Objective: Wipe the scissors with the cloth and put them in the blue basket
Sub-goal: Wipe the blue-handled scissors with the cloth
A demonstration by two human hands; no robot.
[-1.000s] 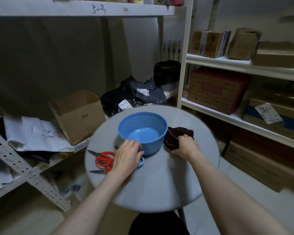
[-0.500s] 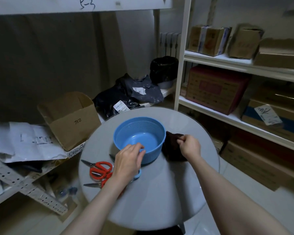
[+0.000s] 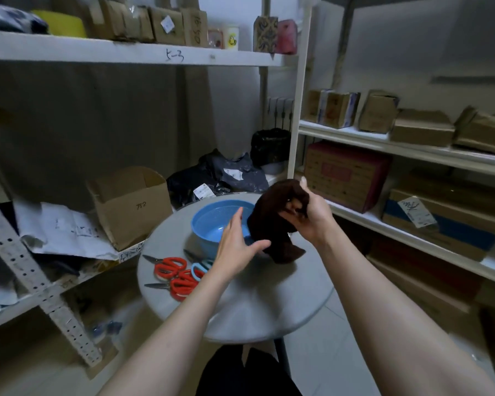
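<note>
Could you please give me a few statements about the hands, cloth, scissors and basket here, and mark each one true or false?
1. The right hand grips the brown cloth. True.
2. The left hand holds a pair of scissors. False: it is open and holds nothing, reaching towards the cloth.
3. Scissors lie inside the blue basket. False: nothing shows inside the basket.
4. Red-handled scissors lie on the round table. True.
5. The basket stands on a shelf. False: it stands on the round table.
</note>
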